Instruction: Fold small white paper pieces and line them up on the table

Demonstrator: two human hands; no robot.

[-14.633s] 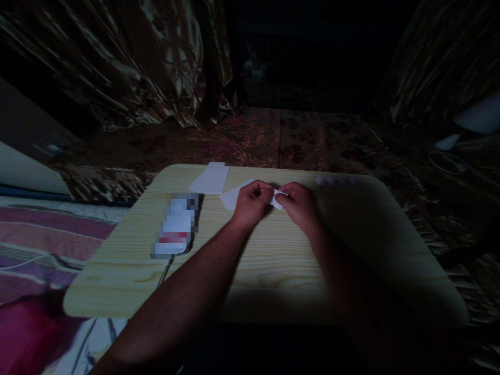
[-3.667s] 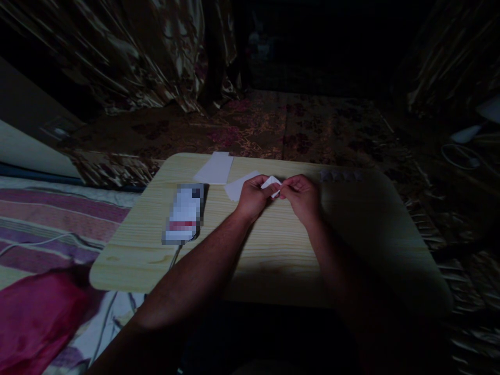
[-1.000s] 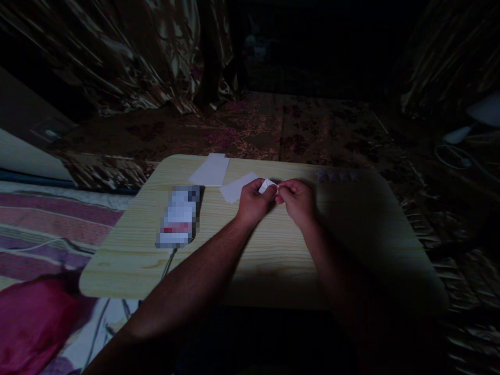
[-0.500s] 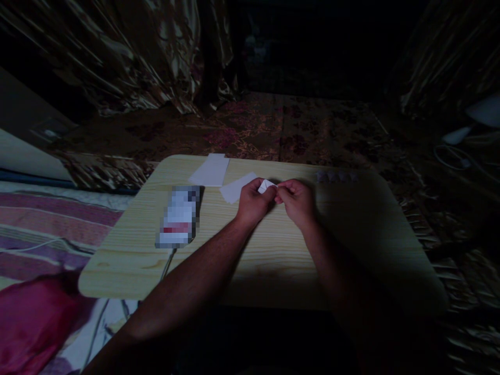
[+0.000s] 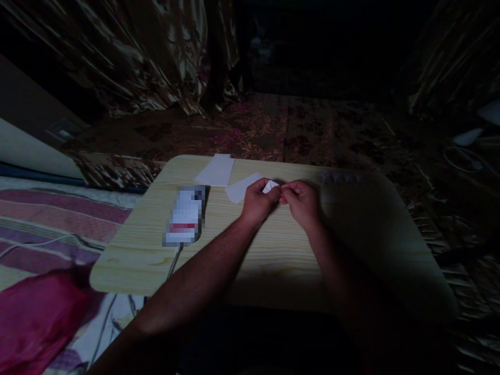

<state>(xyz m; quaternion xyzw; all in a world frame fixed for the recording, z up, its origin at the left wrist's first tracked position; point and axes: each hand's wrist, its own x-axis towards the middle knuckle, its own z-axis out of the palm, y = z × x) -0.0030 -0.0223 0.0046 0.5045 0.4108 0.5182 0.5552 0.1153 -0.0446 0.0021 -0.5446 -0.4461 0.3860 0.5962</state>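
Note:
A small folded piece of white paper point(image 5: 270, 186) with crease lines sits between my two hands above the far half of the table. My left hand point(image 5: 258, 199) is closed on it, the thumb lying along its near side. My right hand point(image 5: 300, 199) pinches at the paper's right edge, fingertips together and close to the left thumb. What lies under the right fingertips is hidden. Just left of my left hand are loose white paper strips point(image 5: 239, 188), and behind them a fanned stack of white paper point(image 5: 217, 170).
A pixelated phone-like object point(image 5: 185, 214) with a cable point(image 5: 175, 260) lies on the left of the wooden table point(image 5: 128, 265). Several small folded paper stars point(image 5: 341, 178) stand in a row at the far right. A striped bed point(image 5: 50, 219) adjoins the left side.
The whole view has shifted slightly, so everything appears a little further right. Both hands keep their hold on the folded paper, with hardly any finger movement visible.

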